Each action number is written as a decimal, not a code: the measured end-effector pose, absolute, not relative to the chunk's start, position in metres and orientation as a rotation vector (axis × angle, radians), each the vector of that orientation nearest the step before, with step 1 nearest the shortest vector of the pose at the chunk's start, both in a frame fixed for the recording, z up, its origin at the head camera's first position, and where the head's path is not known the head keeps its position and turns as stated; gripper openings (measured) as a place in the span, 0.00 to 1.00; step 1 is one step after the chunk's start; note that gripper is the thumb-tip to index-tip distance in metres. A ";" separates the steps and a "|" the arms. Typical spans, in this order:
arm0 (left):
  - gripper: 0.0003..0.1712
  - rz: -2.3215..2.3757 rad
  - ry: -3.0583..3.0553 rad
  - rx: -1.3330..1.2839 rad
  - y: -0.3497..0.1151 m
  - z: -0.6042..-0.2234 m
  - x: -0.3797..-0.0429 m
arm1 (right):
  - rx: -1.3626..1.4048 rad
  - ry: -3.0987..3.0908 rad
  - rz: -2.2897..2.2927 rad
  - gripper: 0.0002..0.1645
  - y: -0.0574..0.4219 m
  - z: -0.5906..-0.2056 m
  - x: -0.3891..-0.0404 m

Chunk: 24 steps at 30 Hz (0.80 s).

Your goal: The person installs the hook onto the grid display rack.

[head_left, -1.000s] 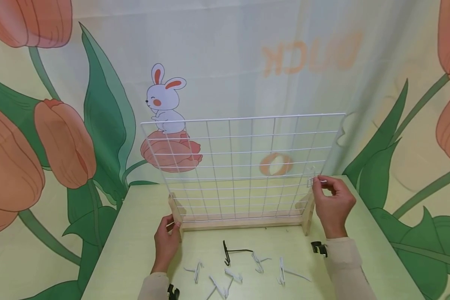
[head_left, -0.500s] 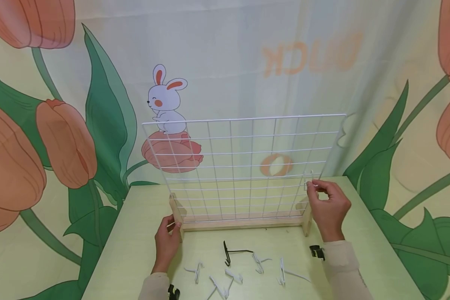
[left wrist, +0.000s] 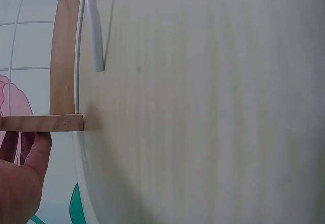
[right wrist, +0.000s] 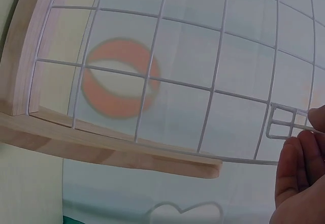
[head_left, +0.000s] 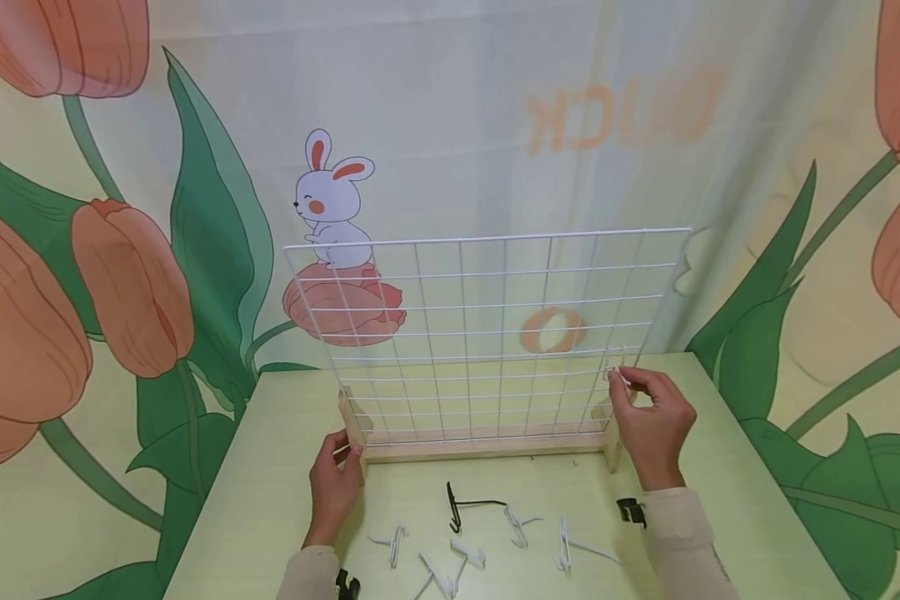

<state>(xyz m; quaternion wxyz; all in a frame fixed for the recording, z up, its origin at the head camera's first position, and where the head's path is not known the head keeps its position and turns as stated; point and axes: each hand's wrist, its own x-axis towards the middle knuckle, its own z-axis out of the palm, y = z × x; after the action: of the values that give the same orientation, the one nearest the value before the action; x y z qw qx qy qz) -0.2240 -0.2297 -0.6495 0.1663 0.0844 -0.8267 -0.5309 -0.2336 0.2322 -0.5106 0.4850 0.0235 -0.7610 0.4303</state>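
Observation:
A white wire grid panel (head_left: 482, 273) stands upright in a wooden stand (head_left: 487, 450). At the stand's left end my left hand (head_left: 335, 479) holds the wooden upright, thumb in front. The left wrist view shows its fingers against that wooden piece (left wrist: 61, 123). My right hand (head_left: 654, 425) pinches a white wire hook by its prong, near the grid's right edge. In the right wrist view the hook's rectangular back frame (right wrist: 281, 137) lies against the grid wires, just beyond the fingertips of the right hand (right wrist: 304, 183).
Several white wire hooks (head_left: 564, 542) and one black hook (head_left: 453, 507) lie on the pale table (head_left: 255, 500) in front of the stand. Behind the table hangs a curtain (head_left: 457, 125) printed with tulips and a rabbit.
My right hand has moved slightly left and down, bringing the white hook from the grid's right edge onto its wires. The left hand keeps its place on the stand.

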 end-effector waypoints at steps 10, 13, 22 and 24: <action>0.18 -1.523 -2.370 0.240 -0.230 -0.648 -0.223 | 0.070 -1.856 1.032 0.11 0.234 -0.516 -0.232; 0.18 -1.527 -2.366 0.236 -0.230 -0.649 -0.223 | 0.069 -1.853 1.032 0.11 0.234 -0.518 -0.231; 0.17 -1.496 -2.360 0.241 -0.228 -0.648 -0.223 | 0.003 -1.869 1.058 0.11 0.233 -0.523 -0.224; 0.17 -1.494 -2.358 0.246 -0.227 -0.648 -0.223 | -0.004 -1.866 1.078 0.11 0.233 -0.524 -0.221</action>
<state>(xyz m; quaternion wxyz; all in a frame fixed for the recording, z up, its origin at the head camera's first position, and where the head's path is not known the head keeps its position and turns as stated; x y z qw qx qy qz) -0.2234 -0.2269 -0.6481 0.1688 0.0865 -0.8294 -0.5254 -0.2207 0.2331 -0.5240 0.4733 -0.0015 -0.7627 0.4407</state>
